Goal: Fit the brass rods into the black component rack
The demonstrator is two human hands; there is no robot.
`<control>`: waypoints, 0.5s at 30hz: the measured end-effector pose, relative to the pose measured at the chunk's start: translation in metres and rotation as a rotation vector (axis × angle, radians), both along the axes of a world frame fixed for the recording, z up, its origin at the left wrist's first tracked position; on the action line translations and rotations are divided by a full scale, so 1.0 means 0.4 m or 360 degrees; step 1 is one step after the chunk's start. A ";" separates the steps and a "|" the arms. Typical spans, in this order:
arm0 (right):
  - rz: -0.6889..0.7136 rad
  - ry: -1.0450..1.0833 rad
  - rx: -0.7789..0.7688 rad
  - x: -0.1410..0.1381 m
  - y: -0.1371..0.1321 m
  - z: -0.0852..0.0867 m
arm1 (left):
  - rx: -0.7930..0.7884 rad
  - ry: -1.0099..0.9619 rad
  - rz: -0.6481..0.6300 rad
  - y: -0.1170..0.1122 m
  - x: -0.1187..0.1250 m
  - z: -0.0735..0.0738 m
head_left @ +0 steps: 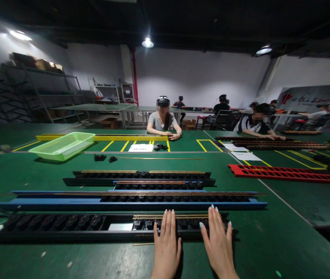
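My left hand [166,242] and my right hand [219,238] lie flat, fingers stretched out and apart, on the right end of a long black strip [66,224] of socket modules near the table's front edge. Thin brass rails [171,217] run along that strip just beyond my fingertips. A loose brass rod [143,244] lies on the green table left of my left hand. Neither hand holds anything.
Behind the near strip lie a blue-framed strip [37,203] and further black strips [141,176]. A green plastic basket [63,145] stands at the far left, a red strip [284,173] at the right. Other people sit at the far tables.
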State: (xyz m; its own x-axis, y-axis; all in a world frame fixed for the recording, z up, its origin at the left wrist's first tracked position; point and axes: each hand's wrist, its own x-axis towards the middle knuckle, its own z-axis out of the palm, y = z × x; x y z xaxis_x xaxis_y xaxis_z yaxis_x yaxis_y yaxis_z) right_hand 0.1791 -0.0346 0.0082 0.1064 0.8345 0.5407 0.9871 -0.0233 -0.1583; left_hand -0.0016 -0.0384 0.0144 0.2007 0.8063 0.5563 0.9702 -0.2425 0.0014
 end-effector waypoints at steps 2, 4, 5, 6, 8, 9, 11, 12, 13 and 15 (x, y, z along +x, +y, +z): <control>-0.0007 0.0009 0.0003 0.003 -0.001 -0.007 | -0.0008 -0.0005 -0.0002 0.000 0.001 0.000; 0.0013 0.0024 -0.0012 0.006 0.000 -0.014 | -0.0003 -0.0018 -0.0008 0.000 0.002 0.000; 0.0023 0.0033 -0.0015 0.008 0.000 -0.016 | -0.0003 -0.0023 -0.0010 0.000 0.002 0.000; 0.0034 0.0040 -0.0015 0.010 0.001 -0.017 | -0.0007 -0.0028 -0.0007 0.000 0.003 0.001; 0.0057 0.0046 -0.0020 0.013 0.001 -0.015 | -0.0019 -0.0037 -0.0003 -0.001 0.004 0.003; 0.0068 0.0047 -0.0022 0.015 0.000 -0.013 | -0.0023 -0.0040 -0.0005 -0.002 0.004 0.005; 0.0071 0.0061 -0.0010 0.019 -0.003 -0.006 | -0.0028 -0.0042 -0.0012 -0.002 0.003 0.008; 0.0061 0.0074 0.0004 0.021 -0.005 -0.002 | -0.0032 -0.0042 -0.0014 -0.003 0.003 0.008; 0.0042 0.0091 0.0024 0.024 -0.007 0.001 | -0.0038 -0.0040 -0.0014 -0.003 0.003 0.009; -0.0004 0.0122 0.0054 0.031 -0.010 0.003 | -0.0045 -0.0033 -0.0011 -0.002 0.002 0.008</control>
State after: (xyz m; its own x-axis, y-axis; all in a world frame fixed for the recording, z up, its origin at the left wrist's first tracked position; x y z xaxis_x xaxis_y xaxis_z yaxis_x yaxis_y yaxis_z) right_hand 0.1915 -0.0387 0.0096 0.1509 0.8155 0.5588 0.9720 -0.0194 -0.2342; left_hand -0.0006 -0.0393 0.0178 0.1951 0.8204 0.5375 0.9681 -0.2490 0.0286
